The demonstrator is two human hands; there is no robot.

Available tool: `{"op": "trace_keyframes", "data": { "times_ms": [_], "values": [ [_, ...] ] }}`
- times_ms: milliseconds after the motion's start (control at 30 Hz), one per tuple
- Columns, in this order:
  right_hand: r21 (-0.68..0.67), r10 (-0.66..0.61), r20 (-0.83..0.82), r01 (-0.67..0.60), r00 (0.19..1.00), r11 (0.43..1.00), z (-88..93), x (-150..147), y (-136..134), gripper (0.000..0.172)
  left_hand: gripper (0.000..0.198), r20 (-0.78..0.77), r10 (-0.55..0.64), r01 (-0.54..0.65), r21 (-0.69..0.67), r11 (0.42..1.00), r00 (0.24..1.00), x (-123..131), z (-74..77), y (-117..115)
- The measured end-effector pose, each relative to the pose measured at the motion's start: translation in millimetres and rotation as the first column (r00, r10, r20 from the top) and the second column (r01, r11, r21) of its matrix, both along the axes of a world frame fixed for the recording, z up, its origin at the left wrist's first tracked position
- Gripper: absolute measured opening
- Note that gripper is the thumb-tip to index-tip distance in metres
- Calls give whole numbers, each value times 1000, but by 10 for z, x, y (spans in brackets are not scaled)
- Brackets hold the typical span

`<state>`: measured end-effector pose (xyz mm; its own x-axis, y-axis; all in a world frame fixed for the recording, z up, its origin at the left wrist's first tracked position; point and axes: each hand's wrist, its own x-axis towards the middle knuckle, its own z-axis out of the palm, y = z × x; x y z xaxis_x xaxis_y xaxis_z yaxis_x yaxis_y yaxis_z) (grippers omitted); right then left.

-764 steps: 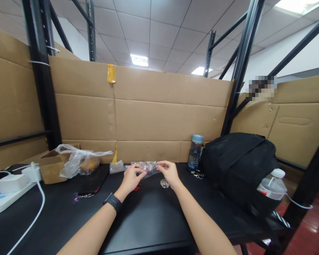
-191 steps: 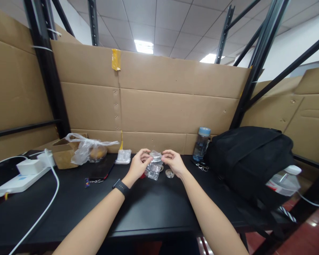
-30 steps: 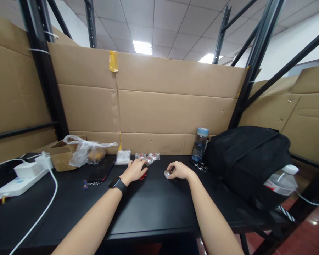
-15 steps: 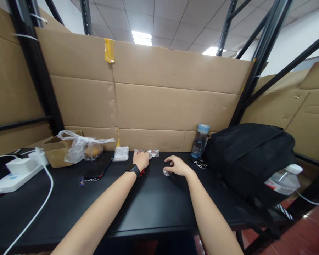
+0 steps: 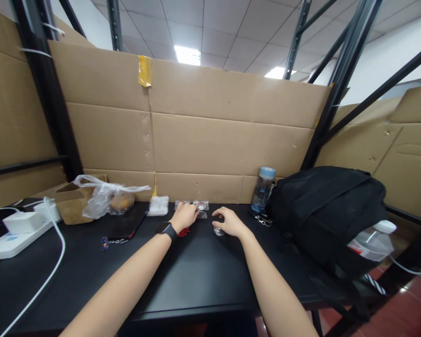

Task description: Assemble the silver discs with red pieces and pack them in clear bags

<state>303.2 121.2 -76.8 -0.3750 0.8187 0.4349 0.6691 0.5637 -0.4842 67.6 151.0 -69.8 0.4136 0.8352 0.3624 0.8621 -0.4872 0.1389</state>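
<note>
Near the back of the black table, my left hand (image 5: 183, 217), with a dark watch on its wrist, has its fingers closed at a small clear plastic packet (image 5: 202, 215). Two more clear packets (image 5: 201, 205) with red marks lie just behind it. A bundle of red cord (image 5: 183, 232) shows partly under the hand. My right hand (image 5: 230, 222) is to the right, its fingers curved and apart. Beside its fingertips, on the table, sits a small shiny round object (image 5: 218, 231); its kind is too small to tell.
White packets (image 5: 158, 206), a black phone-like slab (image 5: 127, 223) and a tied plastic bag (image 5: 108, 199) stand left. Further left is a white power strip (image 5: 16, 241) with cables. A water bottle (image 5: 263, 189), keys (image 5: 263, 219) and a black backpack (image 5: 326, 215) are on the right.
My left hand has drawn back slightly from the rear packets, and a packet now shows at its fingertips. My right hand has shifted a little left over the round object.
</note>
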Motion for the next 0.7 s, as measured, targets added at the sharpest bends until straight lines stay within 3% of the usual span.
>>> {"op": "trace_keyframes", "data": {
  "times_ms": [133,233,367,567,700],
  "values": [
    [86,-5,-115,15,993,996,-38,-143,29,29,32,73,-73,70,40,997,995,3,53,-153],
    [44,2,-182,6,983,999,-51,-232,34,21,29,144,-173,168,47,985,974,18,58,-213],
    [-19,-50,-249,47,967,999,-67,-265,40,14,25,279,-217,207,63,976,935,22,32,-194],
    [-91,-109,-390,80,914,993,-149,-260,151,18,20,520,-224,245,29,969,824,-60,22,-137],
    [-2,-112,-405,121,908,993,-105,-290,189,21,18,704,-170,178,63,982,689,-79,11,-105]
  ]
}}
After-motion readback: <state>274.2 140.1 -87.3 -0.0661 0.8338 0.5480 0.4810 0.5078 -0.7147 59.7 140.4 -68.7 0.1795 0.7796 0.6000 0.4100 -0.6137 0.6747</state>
